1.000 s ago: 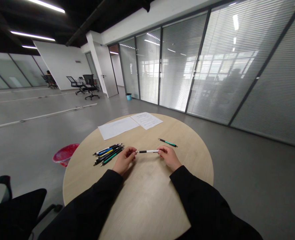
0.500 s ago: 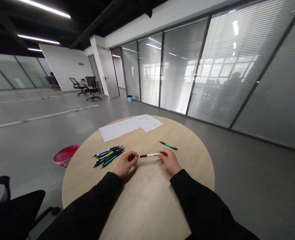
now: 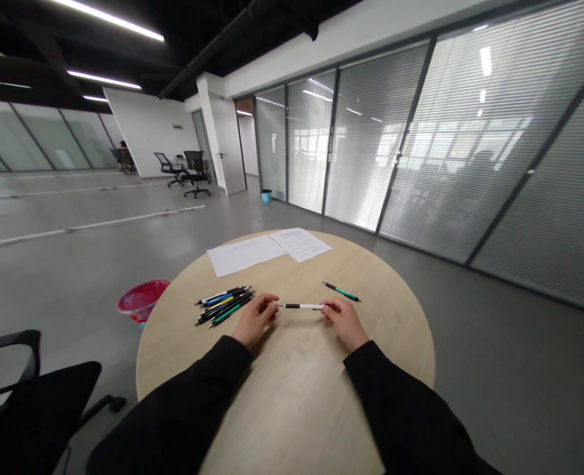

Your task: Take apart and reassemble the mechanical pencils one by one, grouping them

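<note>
A white pen with a black grip (image 3: 299, 306) is held level above the round wooden table (image 3: 292, 396), between my two hands. My left hand (image 3: 257, 319) pinches its left, tip end, and my right hand (image 3: 344, 320) pinches its right, white end. Left of my left hand lies a pile of several pens (image 3: 225, 304), black, blue, yellow and green among them. A single green and black pen (image 3: 342, 291) rests on the table just beyond my right hand.
Two printed paper sheets (image 3: 246, 254) lie at the table's far edge. On the floor at the left are a red bin (image 3: 142, 300) and a black chair (image 3: 39, 409). A blue bin (image 3: 266, 196) stands near the glass wall.
The view has turned slightly left, so the table and things on it appear farther right. Both hands keep hold of the white pen, with little other visible difference.
</note>
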A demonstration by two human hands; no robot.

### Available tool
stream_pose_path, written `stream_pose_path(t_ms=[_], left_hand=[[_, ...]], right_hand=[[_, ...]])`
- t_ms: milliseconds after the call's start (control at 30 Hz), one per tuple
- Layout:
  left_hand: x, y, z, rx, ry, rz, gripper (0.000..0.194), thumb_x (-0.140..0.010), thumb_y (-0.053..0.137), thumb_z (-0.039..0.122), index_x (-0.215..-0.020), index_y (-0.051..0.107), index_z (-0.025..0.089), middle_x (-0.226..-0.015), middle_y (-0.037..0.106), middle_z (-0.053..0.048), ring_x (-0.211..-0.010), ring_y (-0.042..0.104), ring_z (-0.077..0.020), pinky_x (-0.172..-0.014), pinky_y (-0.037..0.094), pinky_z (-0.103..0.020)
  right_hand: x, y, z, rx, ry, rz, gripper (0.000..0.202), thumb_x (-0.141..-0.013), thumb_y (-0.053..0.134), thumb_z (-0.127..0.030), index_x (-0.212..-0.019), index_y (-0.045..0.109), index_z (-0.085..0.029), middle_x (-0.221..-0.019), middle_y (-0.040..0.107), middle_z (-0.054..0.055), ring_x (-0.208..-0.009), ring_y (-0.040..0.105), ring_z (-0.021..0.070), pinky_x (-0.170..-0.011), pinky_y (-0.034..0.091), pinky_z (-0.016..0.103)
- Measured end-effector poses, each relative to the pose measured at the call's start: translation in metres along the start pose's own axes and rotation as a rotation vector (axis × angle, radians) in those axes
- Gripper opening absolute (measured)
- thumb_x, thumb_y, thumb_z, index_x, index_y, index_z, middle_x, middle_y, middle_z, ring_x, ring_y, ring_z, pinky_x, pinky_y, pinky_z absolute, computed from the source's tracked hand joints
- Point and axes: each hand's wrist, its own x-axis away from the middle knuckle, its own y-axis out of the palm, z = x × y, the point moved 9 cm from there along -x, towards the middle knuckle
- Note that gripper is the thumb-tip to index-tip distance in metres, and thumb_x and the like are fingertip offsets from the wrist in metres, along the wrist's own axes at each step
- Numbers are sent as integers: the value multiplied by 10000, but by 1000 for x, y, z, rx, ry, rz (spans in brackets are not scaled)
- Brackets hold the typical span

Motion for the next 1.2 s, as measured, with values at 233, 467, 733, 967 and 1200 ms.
stream_pose_path(t_ms=[233, 467, 733, 967, 1200], left_hand=[[-2, -4, 0, 91, -19, 48, 330, -753, 689, 466, -819, 565, 168, -648, 566, 29, -569, 524, -112, -554, 406, -236], [0, -8, 8, -75, 47, 55, 254, -764, 665, 413, -812, 599, 173, -637, 529, 39, -564, 467, -116, -554, 367, -244], [4, 17, 11, -540, 176, -127, 97, -772, 653, 297, -766, 671, 202, -689, 615, -17, -634, 515, -181, -615, 368, -296], [-2, 24, 6, -612, 233, -188, 140, -751, 620, 193, -827, 737, 213, -812, 668, -66, -764, 581, -225, -753, 430, -341], [1, 23, 6, -582, 222, -201, 175, -737, 622, 186, -867, 736, 209, -824, 678, -62, -759, 592, -220, -749, 441, -339]], right_hand=[[2, -6, 2, -75, 38, 31, 352, -740, 716, -468, -886, 709, -148, -712, 650, 34, -593, 553, 151, -544, 440, 269], [2, -8, -1, -78, 33, 51, 373, -738, 709, -499, -871, 701, -151, -705, 637, 30, -582, 538, 145, -539, 436, 271], [2, -11, 2, -91, 45, 67, 391, -728, 723, -505, -881, 703, -147, -730, 657, 42, -597, 562, 155, -540, 441, 273], [4, -16, -3, -77, 24, 96, 416, -700, 735, -532, -848, 694, -145, -689, 649, 37, -571, 553, 150, -523, 444, 272], [5, -16, -2, -76, 47, 92, 414, -689, 738, -529, -856, 699, -153, -705, 652, 37, -597, 569, 159, -559, 465, 289]])
